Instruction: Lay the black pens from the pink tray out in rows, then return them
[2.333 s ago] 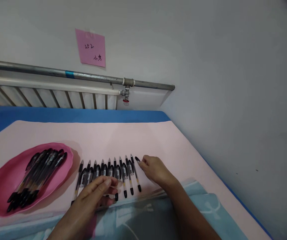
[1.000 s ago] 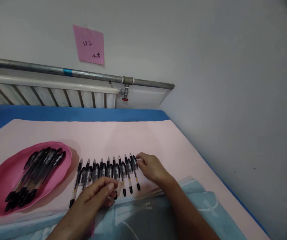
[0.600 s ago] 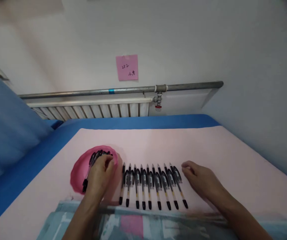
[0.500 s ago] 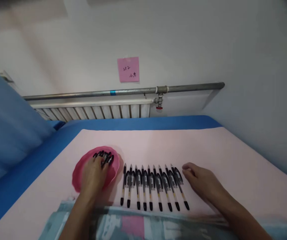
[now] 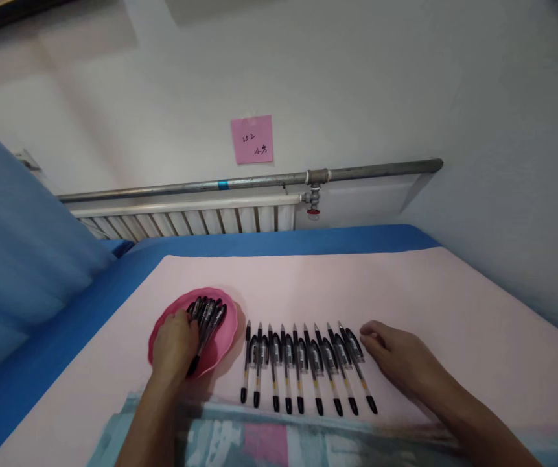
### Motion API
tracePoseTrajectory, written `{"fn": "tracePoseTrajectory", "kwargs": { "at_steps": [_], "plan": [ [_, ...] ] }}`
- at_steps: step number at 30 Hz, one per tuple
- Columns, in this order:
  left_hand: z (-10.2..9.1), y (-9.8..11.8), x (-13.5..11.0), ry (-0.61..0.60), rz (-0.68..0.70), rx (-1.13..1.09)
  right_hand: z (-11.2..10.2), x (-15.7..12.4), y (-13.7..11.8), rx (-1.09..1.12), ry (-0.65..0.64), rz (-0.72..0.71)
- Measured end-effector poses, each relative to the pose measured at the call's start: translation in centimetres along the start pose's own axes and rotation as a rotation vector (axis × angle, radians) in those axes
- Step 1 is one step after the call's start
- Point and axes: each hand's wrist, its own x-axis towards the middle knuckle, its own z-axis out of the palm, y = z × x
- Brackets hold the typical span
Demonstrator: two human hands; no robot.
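My left hand point(image 5: 175, 344) is inside the pink scalloped plate point(image 5: 227, 327), at the left side of a bunch of black capped pens point(image 5: 208, 318). Its fingers curl against the pens, and whatever they grip is hidden from view. On the pink sheet to the right lies a row of several uncapped clear-barrelled pens point(image 5: 317, 383), tips pointing away from me. Black pen caps point(image 5: 330, 355) with clear ends lie between and beside them. Beyond the row's right end my right hand point(image 5: 393, 347) rests on the sheet, fingers curled together, with nothing visible in them.
A pink sheet point(image 5: 302, 279) covers the blue surface point(image 5: 269, 243). Patterned teal cloth point(image 5: 220, 438) lies along the near edge. Behind are a white radiator point(image 5: 201, 217), a metal pipe point(image 5: 172, 191) and a pink note point(image 5: 252, 139) on the wall. A blue curtain point(image 5: 16, 240) hangs at left.
My left hand has shifted from on top of the pens to their left side, uncovering more of the bunch. My right hand keeps its place beside the row. The camera view has shifted slightly.
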Motion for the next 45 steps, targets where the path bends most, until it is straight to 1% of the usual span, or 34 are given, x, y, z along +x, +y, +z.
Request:
{"fn": "tracePoseTrajectory", "kwargs": {
  "at_steps": [3, 7, 8, 9, 10, 11, 12, 13, 14, 15, 17, 18, 20, 21, 24, 26, 27, 30, 32, 33, 35, 37, 39, 40, 42, 43, 44, 45],
  "plan": [
    [-0.4, 0.2, -0.2, -0.017, -0.013, -0.047, 0.0, 0.0, 0.0, 0.006, 0.009, -0.009],
    [-1.5, 0.9, -0.9, 0.006, -0.008, -0.166, -0.1, -0.2, -0.4, 0.033, 0.039, -0.028],
    [-1.7, 1.3, -1.2, 0.013, 0.01, -0.225, -0.3, -0.3, -0.7, 0.048, 0.056, -0.031],
    [-1.9, 1.9, -1.7, 0.007, 0.035, -0.34, -0.4, -0.5, -1.1, 0.072, 0.08, -0.032],
    [-2.0, 2.5, -2.3, -0.028, 0.067, -0.506, -0.5, -0.7, -1.7, 0.109, 0.108, -0.034],
    [-1.9, 3.3, -3.0, -0.098, 0.093, -0.74, -0.5, -1.0, -2.2, 0.16, 0.135, -0.039],
    [-1.7, 4.2, -3.9, -0.211, 0.11, -1.018, -0.5, -1.3, -2.9, 0.224, 0.152, -0.046],
    [-1.5, 5.1, -5.0, -0.364, 0.11, -1.256, -0.3, -1.6, -3.5, 0.301, 0.154, -0.062],
    [-1.2, 6.1, -6.1, -0.511, 0.077, -1.436, -0.1, -2.0, -4.2, 0.393, 0.133, -0.088],
    [-0.8, 7.0, -7.3, -0.647, 0.048, -1.561, 0.2, -2.4, -4.8, 0.485, 0.093, -0.097],
    [-0.3, 8.6, -9.6, -0.861, -0.061, -1.669, 1.0, -3.2, -5.8, 0.698, -0.05, -0.079],
    [-0.1, 9.2, -10.6, -0.935, -0.103, -1.672, 1.4, -3.5, -6.3, 0.796, -0.119, -0.069],
    [0.2, 10.1, -12.2, -1.024, -0.151, -1.614, 1.9, -4.0, -6.9, 0.948, -0.226, -0.053],
    [0.3, 10.3, -12.7, -1.051, -0.152, -1.576, 2.1, -4.2, -7.1, 0.998, -0.252, -0.037],
    [0.6, 10.6, -13.4, -1.094, -0.133, -1.503, 2.3, -4.5, -7.5, 1.047, -0.253, 0.017],
    [0.9, 10.6, -13.5, -1.065, -0.107, -1.486, 2.3, -4.5, -7.5, 1.016, -0.224, 0.029],
    [1.0, 10.6, -13.5, -1.014, -0.078, -1.469, 2.4, -4.5, -7.4, 0.99, -0.21, 0.025],
    [1.2, 10.6, -13.6, -0.779, 0.073, -1.367, 2.9, -4.6, -7.4, 0.917, -0.178, 0.005],
    [1.2, 10.7, -13.7, -0.678, 0.16, -1.304, 3.4, -4.6, -7.4, 0.906, -0.165, 0.006],
    [1.3, 10.6, -13.6, -0.658, 0.183, -1.282, 3.7, -4.6, -7.4, 0.914, -0.16, 0.013],
    [1.5, 10.5, -13.6, -0.655, 0.188, -1.265, 3.9, -4.4, -7.4, 0.959, -0.156, 0.05],
    [1.8, 10.3, -13.5, -0.702, 0.19, -1.289, 3.7, -3.9, -7.1, 1.043, -0.134, 0.139],
    [2.0, 10.1, -13.5, -0.775, 0.147, -1.341, 2.8, -3.1, -6.6, 1.166, -0.061, 0.228],
    [1.9, 10.1, -13.6, -0.817, 0.095, -1.359, 2.2, -2.8, -6.2, 1.233, -0.005, 0.256],
    [1.7, 10.1, -13.6, -0.873, -0.056, -1.401, 1.0, -2.3, -5.6, 1.334, 0.086, 0.257],
    [1.6, 10.2, -13.6, -0.89, -0.126, -1.423, 0.6, -2.2, -5.5, 1.342, 0.083, 0.245],
    [1.4, 10.4, -13.5, -0.904, -0.174, -1.447, 0.4, -2.3, -5.4, 1.318, 0.042, 0.237],
    [1.2, 10.5, -13.4, -0.904, -0.2, -1.476, 0.4, -2.4, -5.5, 1.262, -0.033, 0.234]
  ]
}}
